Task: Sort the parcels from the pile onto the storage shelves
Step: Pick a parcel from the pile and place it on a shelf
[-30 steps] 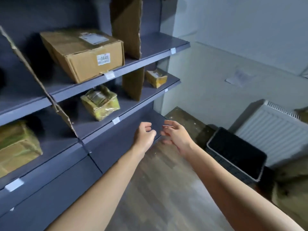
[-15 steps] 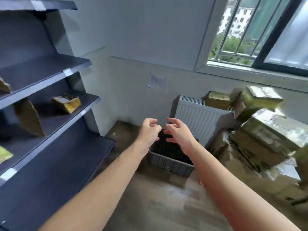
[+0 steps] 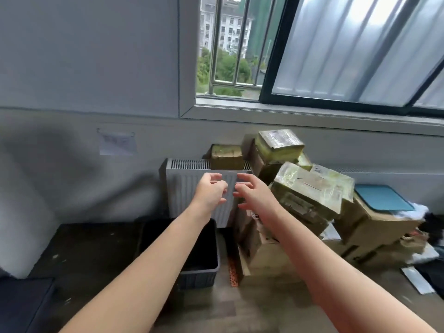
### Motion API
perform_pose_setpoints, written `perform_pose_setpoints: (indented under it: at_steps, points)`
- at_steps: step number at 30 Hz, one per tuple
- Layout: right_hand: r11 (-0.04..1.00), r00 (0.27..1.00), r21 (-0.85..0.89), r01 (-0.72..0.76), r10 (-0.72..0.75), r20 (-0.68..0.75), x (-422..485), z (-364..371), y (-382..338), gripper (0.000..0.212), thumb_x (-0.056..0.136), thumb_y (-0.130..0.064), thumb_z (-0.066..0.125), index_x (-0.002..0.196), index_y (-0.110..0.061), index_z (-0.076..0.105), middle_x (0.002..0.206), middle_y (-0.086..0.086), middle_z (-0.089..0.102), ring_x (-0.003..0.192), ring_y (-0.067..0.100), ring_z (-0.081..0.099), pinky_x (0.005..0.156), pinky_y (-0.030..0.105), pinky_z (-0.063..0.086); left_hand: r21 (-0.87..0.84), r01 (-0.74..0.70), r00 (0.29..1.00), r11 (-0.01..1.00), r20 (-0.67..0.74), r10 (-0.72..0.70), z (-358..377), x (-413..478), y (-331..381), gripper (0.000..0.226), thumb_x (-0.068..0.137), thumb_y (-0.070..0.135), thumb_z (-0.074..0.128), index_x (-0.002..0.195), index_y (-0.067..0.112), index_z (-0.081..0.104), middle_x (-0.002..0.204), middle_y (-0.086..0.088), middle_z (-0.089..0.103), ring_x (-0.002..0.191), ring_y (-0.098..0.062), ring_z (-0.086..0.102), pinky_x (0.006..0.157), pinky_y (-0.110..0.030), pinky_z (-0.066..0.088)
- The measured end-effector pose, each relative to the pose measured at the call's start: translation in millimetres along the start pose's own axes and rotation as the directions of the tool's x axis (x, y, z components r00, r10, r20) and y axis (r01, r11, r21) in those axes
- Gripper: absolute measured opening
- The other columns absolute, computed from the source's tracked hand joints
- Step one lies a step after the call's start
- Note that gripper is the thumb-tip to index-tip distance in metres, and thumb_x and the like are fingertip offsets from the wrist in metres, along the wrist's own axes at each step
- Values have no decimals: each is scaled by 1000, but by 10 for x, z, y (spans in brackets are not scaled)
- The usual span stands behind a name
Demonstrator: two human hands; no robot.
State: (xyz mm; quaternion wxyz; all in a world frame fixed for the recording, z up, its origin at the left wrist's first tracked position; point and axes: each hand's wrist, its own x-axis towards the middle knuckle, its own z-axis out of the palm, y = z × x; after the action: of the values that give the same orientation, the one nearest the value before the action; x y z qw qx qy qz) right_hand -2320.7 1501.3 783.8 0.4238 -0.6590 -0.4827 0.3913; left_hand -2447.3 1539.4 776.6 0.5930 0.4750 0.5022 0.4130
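Observation:
A pile of taped cardboard parcels leans against the wall under the window, right of centre. One small parcel rests on top of the radiator, and another sits high on the pile. My left hand and my right hand are both stretched out in front of the radiator, close together, fingers apart and holding nothing. The right hand is just left of the pile. The storage shelves are out of view.
A white radiator stands against the wall. A dark plastic crate sits on the floor below my left forearm. A large box with a blue lid stands at the right, with loose items beside it.
The view has swung right, from the shelves to the parcel pile under the window. Both hands have stayed outstretched and empty, and are now nearer the pile.

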Motion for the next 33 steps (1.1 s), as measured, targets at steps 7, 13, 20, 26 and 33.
perform_pose_setpoints:
  at_steps: [7,13,20,26,33]
  points:
    - [999,993,-5,-53,52,-105,969,-676,164,41,96,-15,52,136,-20,50,114,0,65,106,16,66,79,35,59,20,59,988,998,145,-62,917,1056,147,22,94,5,50,115,14,52,104,-6,57,91,-16,60,79,-36,54]
    - [994,980,-18,-108,103,-168,1615,-1280,488,38,94,-11,54,131,-20,55,108,-1,63,96,15,64,89,42,57,69,101,979,993,172,-111,1604,1678,48,23,94,4,51,115,12,51,104,-6,56,100,-21,60,80,-36,54]
    - [982,972,-95,-165,146,-183,2292,-2214,929,41,95,-15,53,135,-16,53,116,4,63,100,17,62,92,38,54,156,160,980,975,95,-176,2452,2236,-158,28,91,7,56,118,12,53,111,-7,58,107,-23,59,72,-31,53]
    - [827,979,-524,-204,184,-91,2654,-2847,1489,48,96,-24,48,143,-12,48,139,9,54,121,25,55,95,35,46,291,367,929,884,-159,-333,2988,2400,-575,65,85,27,68,141,9,42,142,-10,41,115,-27,51,88,-42,53]
    - [631,960,-747,-211,278,-37,2954,-3249,1991,46,100,-35,44,139,-10,46,139,15,49,126,33,48,101,41,43,-92,711,699,697,-15,-715,3422,2249,-913,53,100,32,46,150,21,32,149,-14,43,131,-42,46,87,-55,51]
